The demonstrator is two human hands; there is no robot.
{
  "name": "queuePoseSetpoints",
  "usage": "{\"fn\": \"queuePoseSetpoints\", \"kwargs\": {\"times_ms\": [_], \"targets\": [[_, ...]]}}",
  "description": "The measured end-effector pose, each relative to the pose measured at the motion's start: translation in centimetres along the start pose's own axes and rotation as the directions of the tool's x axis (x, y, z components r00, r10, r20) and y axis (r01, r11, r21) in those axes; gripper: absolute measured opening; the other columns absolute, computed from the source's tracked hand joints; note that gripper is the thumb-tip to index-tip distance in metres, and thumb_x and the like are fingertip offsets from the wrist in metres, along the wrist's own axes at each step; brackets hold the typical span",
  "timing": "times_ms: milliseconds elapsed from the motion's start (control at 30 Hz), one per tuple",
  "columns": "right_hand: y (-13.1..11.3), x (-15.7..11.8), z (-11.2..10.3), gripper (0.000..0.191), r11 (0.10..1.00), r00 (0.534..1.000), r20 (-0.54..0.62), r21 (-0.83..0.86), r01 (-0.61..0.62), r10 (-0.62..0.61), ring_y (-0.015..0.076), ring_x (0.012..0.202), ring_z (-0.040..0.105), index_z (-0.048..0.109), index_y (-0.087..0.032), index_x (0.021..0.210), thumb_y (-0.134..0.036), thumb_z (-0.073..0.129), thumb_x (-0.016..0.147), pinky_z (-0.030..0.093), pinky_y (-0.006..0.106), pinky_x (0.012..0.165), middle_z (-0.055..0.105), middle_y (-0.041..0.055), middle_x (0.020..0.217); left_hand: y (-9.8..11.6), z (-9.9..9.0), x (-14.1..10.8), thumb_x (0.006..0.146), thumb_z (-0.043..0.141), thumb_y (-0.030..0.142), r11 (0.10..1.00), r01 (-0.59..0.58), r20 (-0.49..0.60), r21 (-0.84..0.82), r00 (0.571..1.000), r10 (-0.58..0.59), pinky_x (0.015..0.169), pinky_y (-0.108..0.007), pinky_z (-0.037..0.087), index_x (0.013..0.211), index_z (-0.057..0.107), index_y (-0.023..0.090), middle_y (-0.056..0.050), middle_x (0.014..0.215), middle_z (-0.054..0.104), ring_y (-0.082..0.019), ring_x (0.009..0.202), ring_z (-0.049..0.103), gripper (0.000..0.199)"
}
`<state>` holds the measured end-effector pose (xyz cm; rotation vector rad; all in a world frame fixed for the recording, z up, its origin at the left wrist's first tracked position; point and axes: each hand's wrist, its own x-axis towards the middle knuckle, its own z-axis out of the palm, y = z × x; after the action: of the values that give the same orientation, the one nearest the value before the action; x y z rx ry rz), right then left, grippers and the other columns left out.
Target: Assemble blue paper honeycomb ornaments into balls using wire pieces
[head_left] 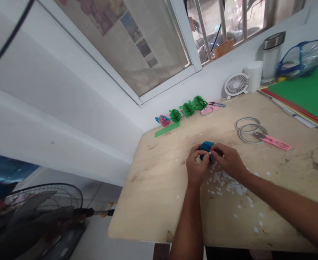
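A small blue folded paper piece (207, 146) is held just above the wooden table (153, 187). My left hand (197, 164) grips its left side, fingers curled round it. On its right side, my right hand (226, 157) pinches close to a tiny white bit (210, 153) between the fingertips. The fingers hide much of the blue piece's lower part. Many small white paper bits (224, 182) lie scattered on the table below and to the right of my hands.
Pink snips (276, 142) and metal rings (252, 133) lie to the right. Green paper figures (188, 108), a pink and blue one (163, 120) and a green strip (167, 129) sit along the back. A small white fan (236, 85) and coloured sheets (305, 94) are at back right.
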<state>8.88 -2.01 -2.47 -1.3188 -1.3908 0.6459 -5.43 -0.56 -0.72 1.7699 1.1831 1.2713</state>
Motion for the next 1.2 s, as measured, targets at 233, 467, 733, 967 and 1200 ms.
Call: {"fn": "queuePoseSetpoints", "kwargs": {"times_ms": [233, 467, 733, 967, 1200], "targets": [[-0.23, 0.03, -0.1, 0.018, 1.0, 1.0, -0.003, -0.013, -0.007, 0.007, 0.0185, 0.063, 0.061, 0.065, -0.023, 0.078, -0.035, 0.053, 0.083, 0.044, 0.031, 0.062, 0.069, 0.0031, 0.069, -0.32, 0.03, 0.11, 0.079, 0.066, 0.027, 0.995, 0.05, -0.002, -0.081, 0.999, -0.051, 0.1, -0.041, 0.05, 0.075, 0.071, 0.017, -0.011, 0.111, 0.071, -0.024, 0.108, 0.067, 0.012], [0.17, 0.1, -0.16, 0.016, 0.999, 1.0, 0.009, 0.04, -0.023, 0.023, 0.0184, 0.063, 0.06, 0.064, -0.023, 0.078, -0.035, 0.055, 0.082, 0.044, 0.03, 0.062, 0.067, 0.0019, 0.068, -0.4, 0.02, 0.15, 0.078, 0.067, 0.027, 0.996, 0.044, -0.008, -0.082, 0.999, -0.044, 0.099, -0.04, 0.051, 0.075, 0.071, 0.017, -0.01, 0.11, 0.072, -0.024, 0.107, 0.067, 0.011], [0.21, 0.18, -0.11, 0.013, 0.983, 0.995, 0.051, 0.158, -0.089, 0.082, 0.0176, 0.063, 0.06, 0.062, -0.023, 0.077, -0.034, 0.056, 0.081, 0.045, 0.031, 0.062, 0.068, 0.0007, 0.067, -0.85, 0.17, 0.15, 0.078, 0.068, 0.029, 0.983, 0.098, -0.013, -0.152, 0.995, -0.101, 0.098, -0.04, 0.05, 0.074, 0.071, 0.017, -0.011, 0.11, 0.072, -0.024, 0.107, 0.067, 0.013], [-0.03, 0.16, 0.1, 0.014, 0.925, 0.983, 0.079, 0.334, -0.182, 0.165, 0.0198, 0.068, 0.066, 0.061, -0.024, 0.077, -0.038, 0.058, 0.08, 0.051, 0.033, 0.067, 0.07, 0.0017, 0.07, -0.66, 0.15, 0.2, 0.077, 0.07, 0.032, 0.966, 0.135, -0.026, -0.221, 0.989, -0.144, 0.097, -0.039, 0.05, 0.074, 0.069, 0.016, -0.01, 0.11, 0.071, -0.024, 0.107, 0.066, 0.016], [-0.43, 0.11, -0.33, 0.015, 0.973, 0.99, -0.032, 0.188, -0.131, 0.14, 0.0184, 0.066, 0.063, 0.063, -0.023, 0.077, -0.036, 0.056, 0.081, 0.048, 0.031, 0.064, 0.068, 0.0021, 0.069, -0.32, 0.34, 0.07, 0.077, 0.07, 0.031, 0.961, 0.143, -0.005, -0.237, 0.989, -0.149, 0.099, -0.039, 0.049, 0.073, 0.069, 0.017, -0.009, 0.109, 0.071, -0.024, 0.107, 0.066, 0.014]]}}
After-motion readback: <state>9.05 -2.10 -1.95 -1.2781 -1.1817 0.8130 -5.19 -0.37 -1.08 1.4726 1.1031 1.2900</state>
